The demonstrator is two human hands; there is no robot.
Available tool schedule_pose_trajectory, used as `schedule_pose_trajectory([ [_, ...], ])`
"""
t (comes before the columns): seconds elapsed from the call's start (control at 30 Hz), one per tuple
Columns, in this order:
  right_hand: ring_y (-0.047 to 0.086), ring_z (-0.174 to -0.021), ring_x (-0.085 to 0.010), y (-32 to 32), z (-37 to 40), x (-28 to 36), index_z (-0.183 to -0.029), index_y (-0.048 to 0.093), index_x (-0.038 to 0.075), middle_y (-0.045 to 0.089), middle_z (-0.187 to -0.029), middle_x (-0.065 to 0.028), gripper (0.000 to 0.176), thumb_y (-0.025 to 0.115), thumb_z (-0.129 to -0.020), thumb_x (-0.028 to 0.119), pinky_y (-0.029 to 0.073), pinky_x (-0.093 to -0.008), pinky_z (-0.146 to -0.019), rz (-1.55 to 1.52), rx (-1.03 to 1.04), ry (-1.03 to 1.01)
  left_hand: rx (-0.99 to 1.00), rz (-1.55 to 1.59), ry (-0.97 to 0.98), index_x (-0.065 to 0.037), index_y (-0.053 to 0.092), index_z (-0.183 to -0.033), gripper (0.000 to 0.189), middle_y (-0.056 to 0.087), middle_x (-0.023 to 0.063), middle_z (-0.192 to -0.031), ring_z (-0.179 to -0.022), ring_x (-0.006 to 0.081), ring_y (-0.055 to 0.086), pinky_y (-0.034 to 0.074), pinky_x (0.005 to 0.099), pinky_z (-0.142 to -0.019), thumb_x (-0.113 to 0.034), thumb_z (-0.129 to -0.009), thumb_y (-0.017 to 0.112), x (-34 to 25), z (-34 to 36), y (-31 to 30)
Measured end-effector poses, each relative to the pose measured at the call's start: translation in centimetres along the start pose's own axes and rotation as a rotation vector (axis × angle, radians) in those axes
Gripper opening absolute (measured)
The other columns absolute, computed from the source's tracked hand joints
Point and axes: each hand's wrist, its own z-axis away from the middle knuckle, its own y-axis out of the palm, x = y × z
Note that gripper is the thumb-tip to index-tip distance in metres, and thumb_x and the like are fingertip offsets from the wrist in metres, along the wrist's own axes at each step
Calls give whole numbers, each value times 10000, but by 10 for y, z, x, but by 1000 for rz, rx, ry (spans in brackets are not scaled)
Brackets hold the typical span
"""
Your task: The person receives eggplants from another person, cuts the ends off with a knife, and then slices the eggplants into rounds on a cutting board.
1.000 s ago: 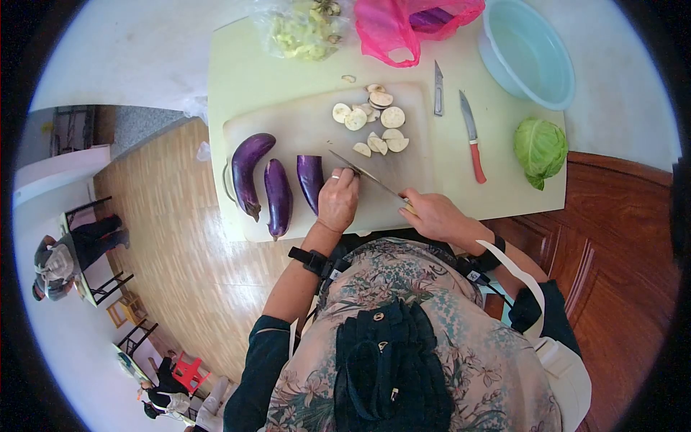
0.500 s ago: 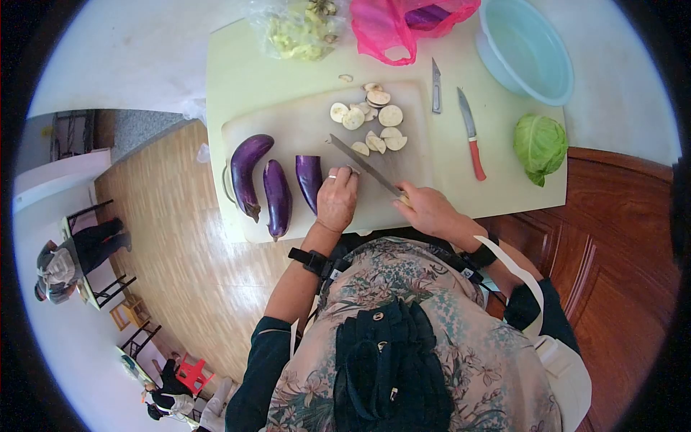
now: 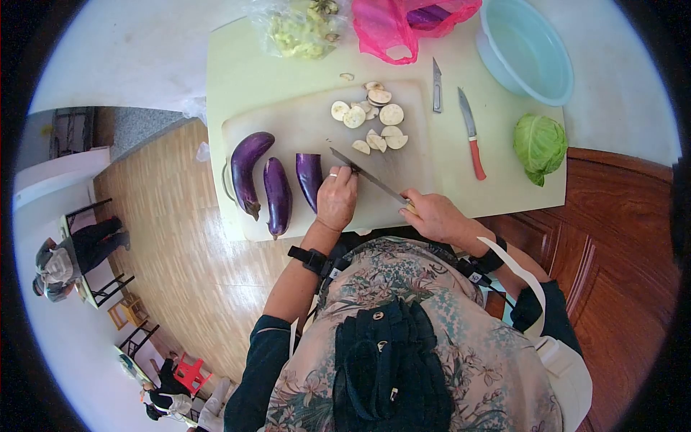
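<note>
My right hand (image 3: 436,216) grips the handle of a kitchen knife (image 3: 374,176), its blade slanting up and left across the cutting board (image 3: 410,169). Closed fingers of my left hand (image 3: 336,199) pinch a small piece of eggplant, mostly hidden beneath them, right beside the blade. Just left of that hand lies a cut eggplant (image 3: 309,180) with a flat top end. Two whole eggplants, one curved (image 3: 247,173) and one shorter (image 3: 277,198), rest farther left. Pale eggplant slices (image 3: 391,114) are scattered on the board beyond the blade.
Right of the board lie a red-handled knife (image 3: 469,137), a grey utility knife (image 3: 437,86) and a cabbage (image 3: 540,149). A light blue basin (image 3: 529,50), a pink bag (image 3: 381,32) and a clear bag of vegetables (image 3: 299,32) stand at the back. Other people (image 3: 65,259) are far left.
The knife blade has come down toward me, closer to my left fingertips. My right hand has shifted slightly with it, while my left hand stays nearly in place.
</note>
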Motion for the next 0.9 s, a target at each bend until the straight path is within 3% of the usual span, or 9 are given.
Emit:
schedule_pose_trajectory([
  [0.37,590,-767,-424,7,-12,3,-1101,478,-23,604,-801,-259,335,504,-883,229,451,-487,-700,79,21,2,5,7,8,-23,545,-713,66,473,99,-789,-769,252,517,464,316,-634,-54,-655,554,0,-1,-1],
  [0.43,591,-710,-439,14,-17,-1,-1046,465,-23,601,-743,-257,310,487,-882,239,455,-520,-659,74,-34,-53,10,5,-6,-25,544,-708,63,474,98,-789,-768,250,518,465,316,-634,-56,-654,556,1,1,2],
  [0.6,597,-722,-432,16,-26,3,-1048,485,-16,604,-751,-254,319,498,-876,252,463,-510,-665,47,-87,-67,-6,16,-12,-32,541,-691,51,479,96,-794,-771,247,522,468,319,-640,-60,-653,563,0,-1,0],
  [0.9,581,-760,-426,8,-16,3,-1108,484,-20,598,-787,-265,369,513,-877,266,443,-485,-682,-18,-87,25,27,11,-15,-10,574,-807,153,484,95,-809,-789,248,523,475,307,-654,-47,-659,556,0,0,-2],
])
